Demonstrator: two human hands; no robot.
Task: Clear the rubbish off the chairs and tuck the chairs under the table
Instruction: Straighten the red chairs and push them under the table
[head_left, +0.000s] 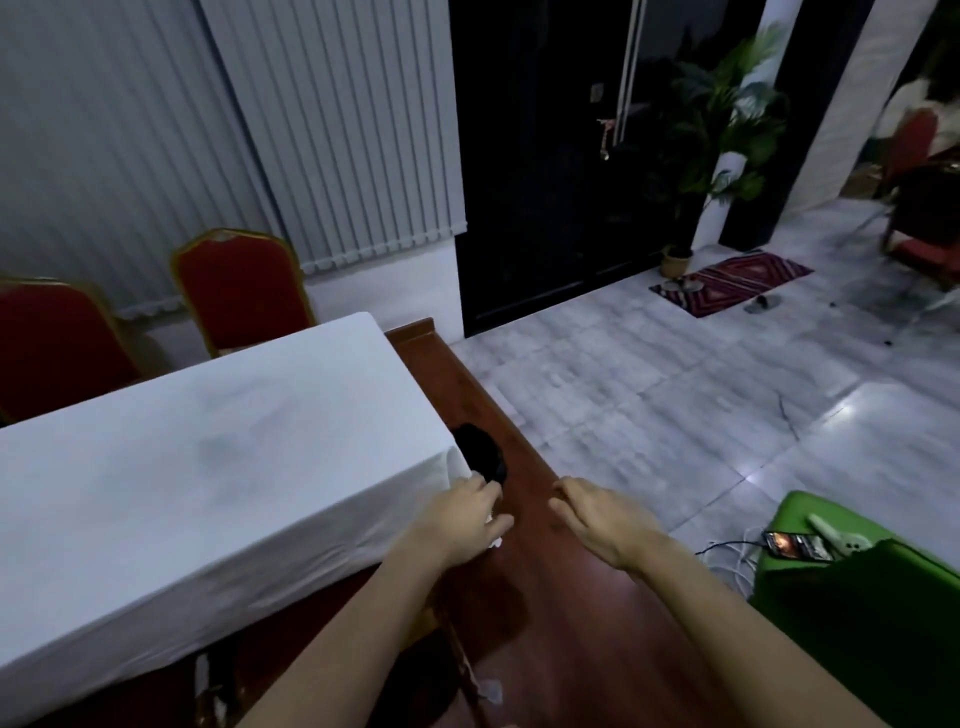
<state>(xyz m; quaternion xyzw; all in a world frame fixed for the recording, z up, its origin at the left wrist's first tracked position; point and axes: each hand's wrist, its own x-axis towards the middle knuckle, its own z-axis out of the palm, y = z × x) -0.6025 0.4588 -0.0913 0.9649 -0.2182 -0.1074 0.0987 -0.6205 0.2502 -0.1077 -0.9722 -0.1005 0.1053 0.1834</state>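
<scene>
Apparently the work is partly done, though much of it cannot be judged from here. At the far long edge of the long table covered with a white cloth (208, 467) stand two red upholstered chairs with gold metal frames (244, 291); their backs are close against that edge, so I judge them already tucked in, and no rubbish shows on them, but their seats are hidden by the table. At the near right corner of the table a black rounded object (480, 452) sticks out from under the hanging cloth, above the reddish-brown wooden floor strip (545, 597); it may be part of a chair or a bag, I cannot tell which. The left hand (467, 519) is at this corner, its fingers curled around a small white thing, perhaps crumpled paper or only a fold of the cloth; this is too blurred to decide. The right hand (597, 519) hovers just beside it with loosely spread fingers and holds nothing. Below the near edge some pale scraps (491, 691) lie in the shadow, so I think collecting is still left there. No brand, label or writing is readable anywhere; the lit phone screen (797, 545) on the green surface (810, 512) is too small.
</scene>
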